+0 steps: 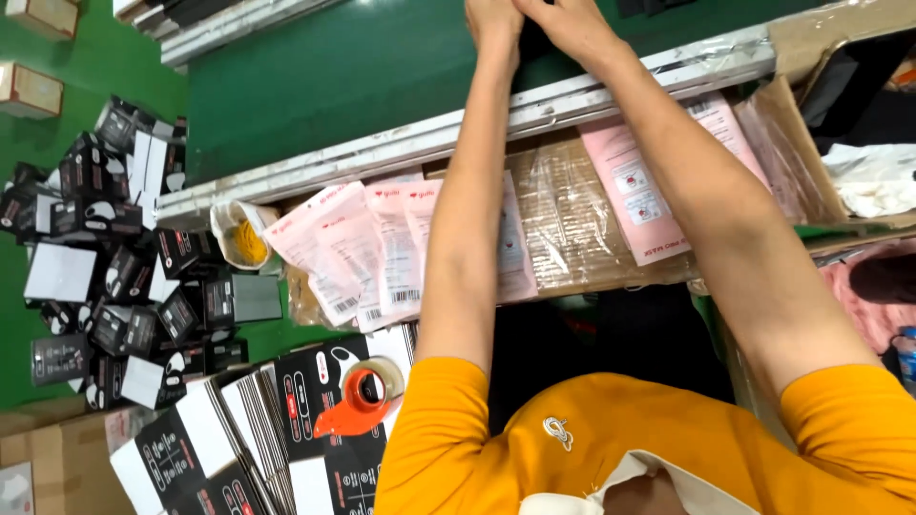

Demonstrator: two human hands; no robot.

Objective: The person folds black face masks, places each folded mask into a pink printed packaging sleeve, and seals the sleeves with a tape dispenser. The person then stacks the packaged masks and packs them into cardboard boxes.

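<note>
Dark item [534,43] sits between your left hand [493,21] and right hand [563,24]; their grip is cropped, cannot tell, so press evenly.

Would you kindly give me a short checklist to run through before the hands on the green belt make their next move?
1. Left hand in view: ok, at the top edge.
2. Right hand in view: ok, beside the left.
3. What the hands hold: cannot tell, cut off.
4. Green belt near the hands bare: ok.
5. Pink packets within reach: ok, fanned below the belt rail.
6. Orange tape dispenser at hand: ok, on the black boxes.
</note>
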